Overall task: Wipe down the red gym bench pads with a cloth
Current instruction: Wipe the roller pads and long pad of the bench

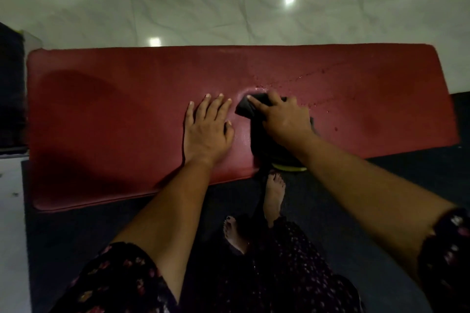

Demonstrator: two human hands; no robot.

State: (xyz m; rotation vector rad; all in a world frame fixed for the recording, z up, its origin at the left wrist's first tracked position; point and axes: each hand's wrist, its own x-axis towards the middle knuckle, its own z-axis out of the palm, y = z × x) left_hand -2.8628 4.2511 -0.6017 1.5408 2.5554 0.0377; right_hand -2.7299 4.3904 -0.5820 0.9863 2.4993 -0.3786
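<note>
A dark block-shaped object (pixel 11 84) stands just beyond the left end of the red bench pad (pixel 114 114); what it is cannot be told. The red bench pad lies lengthwise across the view, above a dark floor mat (pixel 76 236) on its near side, with a pale marbled floor (pixel 229 7) on its far side.

Left hand (pixel 206 129): positioned at the middle of the red bench pad, palm down. Grip state: open, with the fingers straight, slightly spread and flat on the pad surface. It holds nothing.

Dark cloth (pixel 245 108): located just right of the left hand, at the centre of the red bench pad, not touching that hand. Its far part is bunched on the pad surface. Its near part trails to the near edge of the pad and hangs over it.

Right hand (pixel 284 117): positioned on top of the dark cloth. Grip state: closed on the cloth, with the index finger extended and pressing the bunched end into the pad, where it makes a dent, and the other fingers curled over the fabric.

Liquid droplets (pixel 305 79) are scattered over the pad surface beyond and to the right of the right hand.

A yellow-green strip (pixel 290 168) shows below the cloth at the near edge of the pad; it is too hidden to identify.

Two bare feet (pixel 274 193) stand on the dark floor mat, near side of the pad, below a floral garment (pixel 279 274).
</note>
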